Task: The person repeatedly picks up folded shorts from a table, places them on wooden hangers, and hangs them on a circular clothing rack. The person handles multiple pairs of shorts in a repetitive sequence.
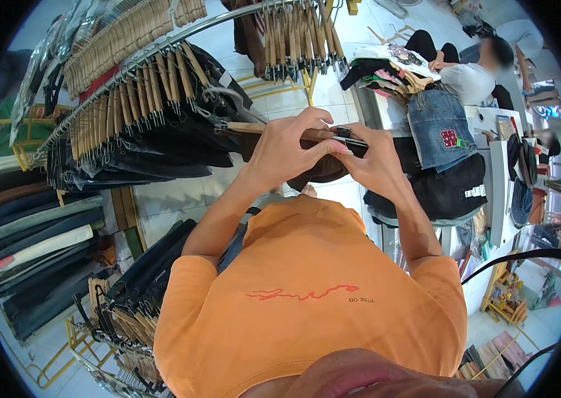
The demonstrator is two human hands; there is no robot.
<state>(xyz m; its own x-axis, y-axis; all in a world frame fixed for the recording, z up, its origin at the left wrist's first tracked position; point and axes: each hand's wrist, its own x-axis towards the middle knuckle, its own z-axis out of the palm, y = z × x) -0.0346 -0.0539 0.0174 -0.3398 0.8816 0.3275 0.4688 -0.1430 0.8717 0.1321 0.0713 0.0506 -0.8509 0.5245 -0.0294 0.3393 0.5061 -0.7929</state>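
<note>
My left hand (280, 147) grips a wooden clip hanger (245, 128), whose bar runs out to the left and ends in a metal clip (221, 126). My right hand (376, 158) pinches the hanger's other end, by a dark clip (343, 132). Both thumbs nearly meet near this clip. Below the fingers hangs a dark brown garment (323, 170), partly hidden by my hands; how firmly the clips hold it cannot be told.
Left of me, a metal rail (201, 26) carries several clip hangers with dark trousers (171, 144). On the right, a denim garment (437, 124) and folded black trousers (447, 191) lie on a white counter (497, 199). Beyond, a person (469, 74) sits beside piled clothes (390, 67).
</note>
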